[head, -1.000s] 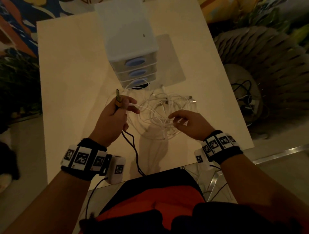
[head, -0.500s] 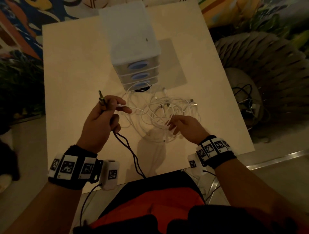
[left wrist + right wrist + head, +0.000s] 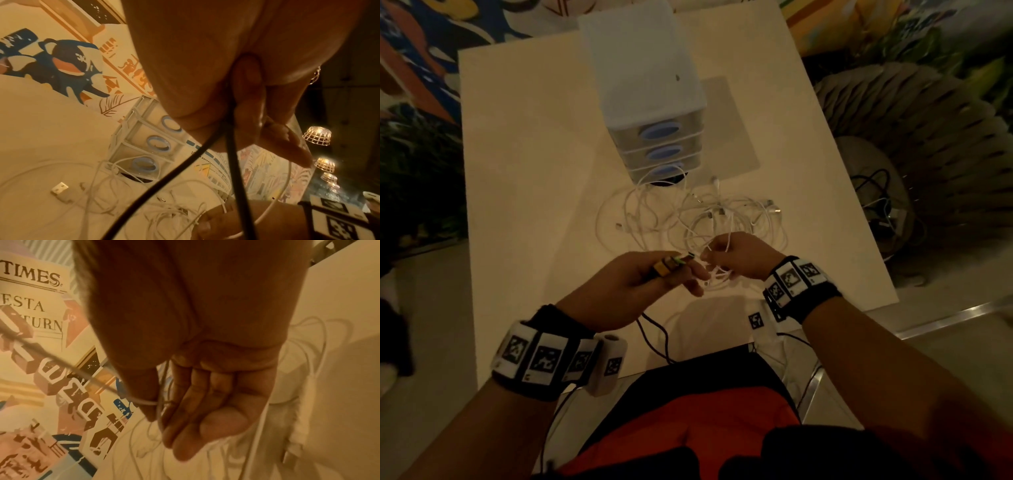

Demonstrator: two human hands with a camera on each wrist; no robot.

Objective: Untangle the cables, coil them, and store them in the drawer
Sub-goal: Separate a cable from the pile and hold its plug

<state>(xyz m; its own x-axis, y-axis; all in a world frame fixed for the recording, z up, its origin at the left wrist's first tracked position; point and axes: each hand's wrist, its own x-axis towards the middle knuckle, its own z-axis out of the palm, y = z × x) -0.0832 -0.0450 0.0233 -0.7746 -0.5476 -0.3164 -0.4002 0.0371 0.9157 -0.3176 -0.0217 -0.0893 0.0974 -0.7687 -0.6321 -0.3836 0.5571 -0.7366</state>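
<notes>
While two hands (image 3: 619, 291) (image 3: 739, 255) pinch cables (image 3: 698, 219) — three drawers (image 3: 661, 150)

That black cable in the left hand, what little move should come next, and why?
Probably draw the black cable toward the body, out of the white cables. The left hand grips its plug end, and the cord already trails off the table's near edge. The right hand pinches a white strand, which looks placed to hold the tangle back.

White cables (image 3: 698, 219), black cable (image 3: 654, 334), blue-handled drawers (image 3: 659, 132), cream table (image 3: 524, 178)
</notes>
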